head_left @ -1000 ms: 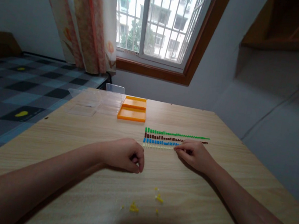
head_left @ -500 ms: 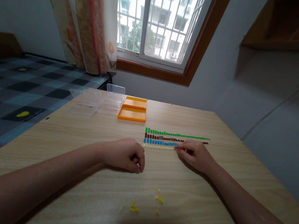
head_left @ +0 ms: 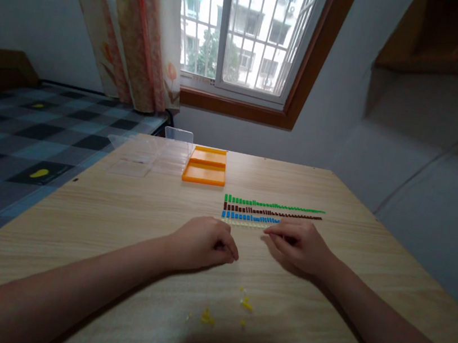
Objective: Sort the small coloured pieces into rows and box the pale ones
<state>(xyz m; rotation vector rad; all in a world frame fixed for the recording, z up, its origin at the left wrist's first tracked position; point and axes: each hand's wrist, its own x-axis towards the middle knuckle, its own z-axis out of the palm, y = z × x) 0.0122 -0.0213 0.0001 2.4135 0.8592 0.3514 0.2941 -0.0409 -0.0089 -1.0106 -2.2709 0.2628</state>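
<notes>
"How were my fingers?"

"Your right hand (head_left: 303,247) pinched thumb and forefinger together just beside the pale row (head_left: 245,224); your left hand (head_left: 204,243) had its fingers curled inward. Whether either gripped a piece, I couldn't tell."

"And beyond?"

"Your forearms (head_left: 89,286) slanted inward, flanking the yellow pieces (head_left: 207,317)."

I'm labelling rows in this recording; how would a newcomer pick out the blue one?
On the wooden table, nearer the camera than the orange tray, small pieces lie in rows. The blue row runs toward the right hand, between the brown row and the pale row. Its colour alone sets it apart.
</notes>
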